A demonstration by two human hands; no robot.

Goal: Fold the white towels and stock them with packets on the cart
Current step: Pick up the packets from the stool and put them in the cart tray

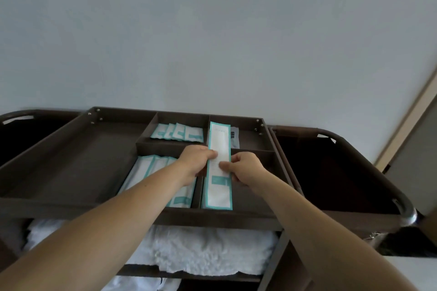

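- At the centre of the frame, both hands hold one long white packet with a teal border (219, 165) over the top tray of the dark brown cart (71, 168): the left hand (197, 160) pinches its left edge and the right hand (246, 169) its right edge, each grip closed on it with fingers curled.
- The packet spans a divider, its far end over the upper right compartment and its near end in the lower right one (apparently the slot it is meant for).
- To do this well, I would draw it toward the lower edge of the frame until the whole length clears the divider, then lay it flat, parallel to the row of long teal-edged packets (151, 168) in the next compartment to the left.
- Small square teal-and-white sachets (177, 132) sit in the upper middle compartment; leave them undisturbed.
- Fluffy white folded towels (189, 248) lie on the shelf below.
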